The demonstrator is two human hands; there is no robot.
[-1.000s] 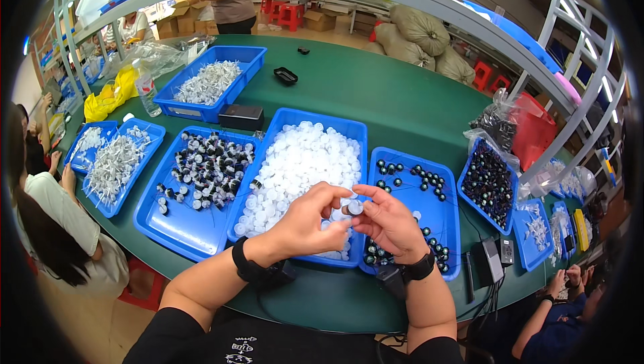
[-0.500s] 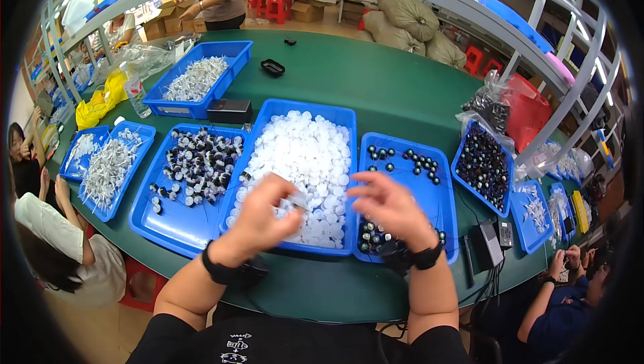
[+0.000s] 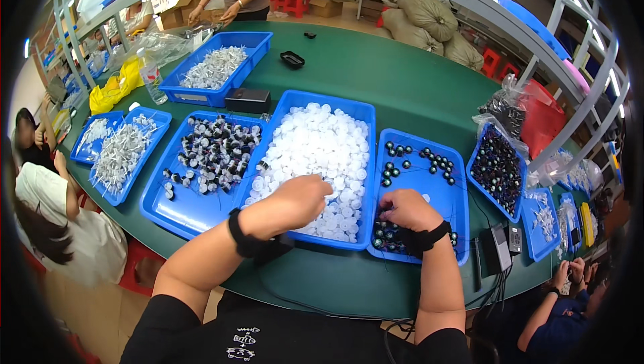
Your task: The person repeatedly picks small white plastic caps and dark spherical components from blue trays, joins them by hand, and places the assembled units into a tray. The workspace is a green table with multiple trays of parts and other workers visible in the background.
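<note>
A person's hands work apart over a green counter point(image 3: 376, 72). The left hand point(image 3: 305, 200), fingers curled, is above the white caps point(image 3: 322, 136) heaped in a blue middle tray point(image 3: 370, 163); the right hand point(image 3: 412, 208) dips into the blue right-hand tray point(image 3: 446, 210), near dark beads point(image 3: 439, 163) with thin wires. Whether either grips a piece cannot be told. Black-and-white parts point(image 3: 218, 153) lie in a blue left-hand tray point(image 3: 194, 206), just beside the caps.

Your 2 forearms point(image 3: 202, 253) extend forward, the left slanting inward. Your left hand point(image 3: 300, 202) and right hand point(image 3: 413, 210) curl palm-down.
</note>
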